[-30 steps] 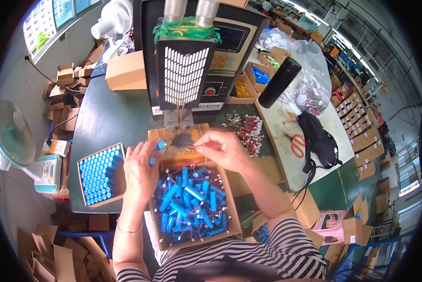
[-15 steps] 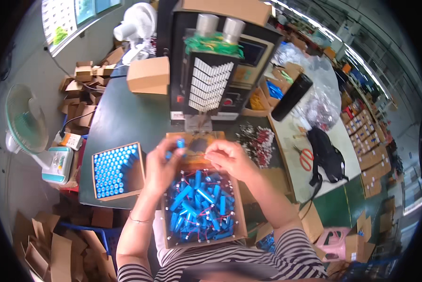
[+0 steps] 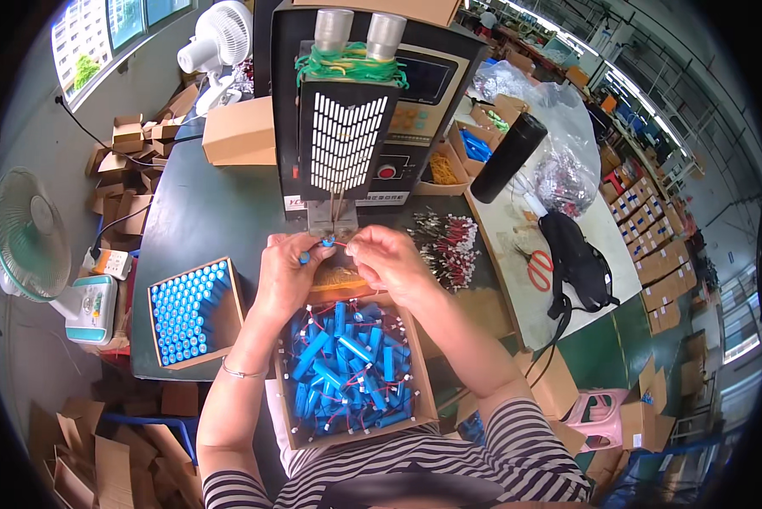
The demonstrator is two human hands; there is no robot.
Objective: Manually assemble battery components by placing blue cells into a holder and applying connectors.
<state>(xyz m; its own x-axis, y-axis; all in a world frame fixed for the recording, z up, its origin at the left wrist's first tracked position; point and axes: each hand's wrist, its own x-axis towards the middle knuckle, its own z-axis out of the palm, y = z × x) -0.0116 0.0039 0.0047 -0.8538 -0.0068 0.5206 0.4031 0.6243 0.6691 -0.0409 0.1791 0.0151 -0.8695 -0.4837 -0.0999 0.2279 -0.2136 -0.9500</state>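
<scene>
My left hand [image 3: 286, 273] is closed on a blue cylindrical battery cell [image 3: 327, 243], its end just below the paired metal electrodes [image 3: 337, 206] of a black spot-welding machine [image 3: 288, 144]. A second blue cell end [image 3: 305, 257] shows between the same hand's fingers. My right hand [image 3: 387, 261] pinches a thin red wire [image 3: 341, 244] that runs to the held cell; whether wire and cell touch is too small to tell. Below both hands, a cardboard box [image 3: 426, 399] holds many blue cells with red leads and white connectors.
Left of my forearm, a shallow carton [image 3: 238, 297] holds rows of upright blue cells. Wire leads with white connectors [image 3: 453, 246] lie right of the machine. Farther right are red-handled scissors [image 3: 540, 270], a black bag [image 3: 576, 263] and a black cylinder [image 3: 508, 157]. Fans stand at left.
Both hands have come closer together under the electrodes, bringing the blue cell and red wire up to them. The whole view has shifted slightly.
</scene>
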